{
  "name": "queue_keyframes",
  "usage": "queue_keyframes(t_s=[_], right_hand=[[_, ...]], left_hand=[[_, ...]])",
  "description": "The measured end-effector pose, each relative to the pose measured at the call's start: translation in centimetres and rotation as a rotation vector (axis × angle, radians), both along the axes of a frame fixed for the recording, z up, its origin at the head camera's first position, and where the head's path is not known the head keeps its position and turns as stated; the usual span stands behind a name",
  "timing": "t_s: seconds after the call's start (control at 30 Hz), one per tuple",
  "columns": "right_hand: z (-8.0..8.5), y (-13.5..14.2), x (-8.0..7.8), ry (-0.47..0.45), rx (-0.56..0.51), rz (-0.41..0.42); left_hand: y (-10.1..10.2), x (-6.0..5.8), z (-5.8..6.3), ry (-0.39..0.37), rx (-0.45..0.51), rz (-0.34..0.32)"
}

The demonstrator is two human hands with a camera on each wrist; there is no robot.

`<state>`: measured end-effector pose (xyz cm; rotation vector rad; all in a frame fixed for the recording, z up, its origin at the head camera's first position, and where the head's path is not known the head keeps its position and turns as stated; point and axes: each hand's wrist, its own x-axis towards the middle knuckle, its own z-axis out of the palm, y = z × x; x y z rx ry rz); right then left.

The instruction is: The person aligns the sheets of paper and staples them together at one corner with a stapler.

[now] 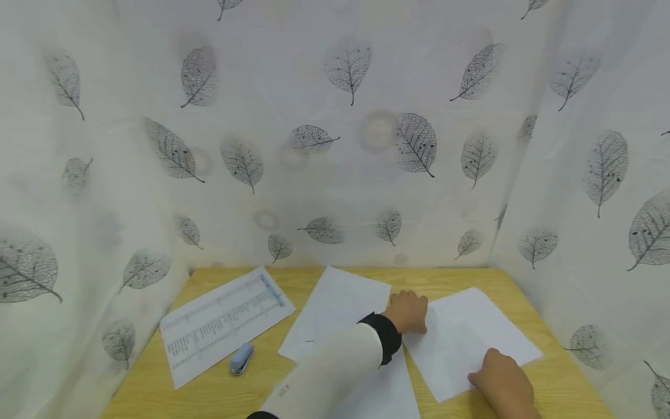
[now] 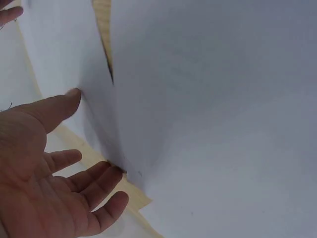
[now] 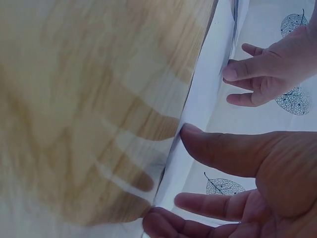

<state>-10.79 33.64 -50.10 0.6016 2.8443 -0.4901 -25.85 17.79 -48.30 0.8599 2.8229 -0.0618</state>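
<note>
White sheet [image 1: 463,340] lies between the two grips, on the table [image 1: 272,398]. Left grip [image 1: 407,312] at its far left corner: thumb on the paper, fingers spread loosely at the edge, per left wrist view. Right grip [image 1: 505,381] at its near edge: thumb and fingertips touch the edge, well apart, no clear pinch.

Step in hand, as judged: two-handed adjusting of how this sheet lies, by corner and edge. Next move likely calls for light, even fingertip pressure from both grips; thin paper could crease or drag on its neighbour.

Just left of left grip: middle sheet [image 1: 342,297], short dark line on it, partly behind the sleeve [image 1: 335,366]. More white paper below the sleeve; can't tell if same sheet. Farther left of left grip: stapler [image 1: 241,359], standing apart from the grips, and beyond it the printed sheet [image 1: 225,326] with rows of text.

Containers: none seen, so no contents to log.
</note>
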Motion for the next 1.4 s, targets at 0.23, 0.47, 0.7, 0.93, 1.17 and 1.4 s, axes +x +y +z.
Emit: queue_keyframes(t_s=[0.23, 0.47, 0.7, 0.93, 1.17, 1.4], right_hand=[[0.2, 0.1, -0.6, 0.035, 0.018, 0.021], [0.9, -0.4, -0.5, 0.028, 0.024, 0.040], [0.9, -0.3, -0.4, 0.035, 0.032, 0.051], [1.0, -0.2, -0.4, 0.032, 0.024, 0.056], [1.5, 1.3, -0.8, 0.091, -0.078, 0.058], [2.4, 2.6, -1.8, 0.203, -0.505, -0.175]], left_hand=[[1.1, 0.6, -1.6, 0.119, -0.020, 0.016], [1.7, 0.6, -1.8, 0.066, 0.090, 0.088], [2.0, 1.6, -1.6, -0.052, 0.400, 0.109], [2.2, 2.9, 0.5, -0.297, 0.788, 0.193], [2.2, 3.9, 1.8, -0.257, 0.922, 0.199], [1.5, 4.1, 3.4, -0.295, 1.189, 0.228]])
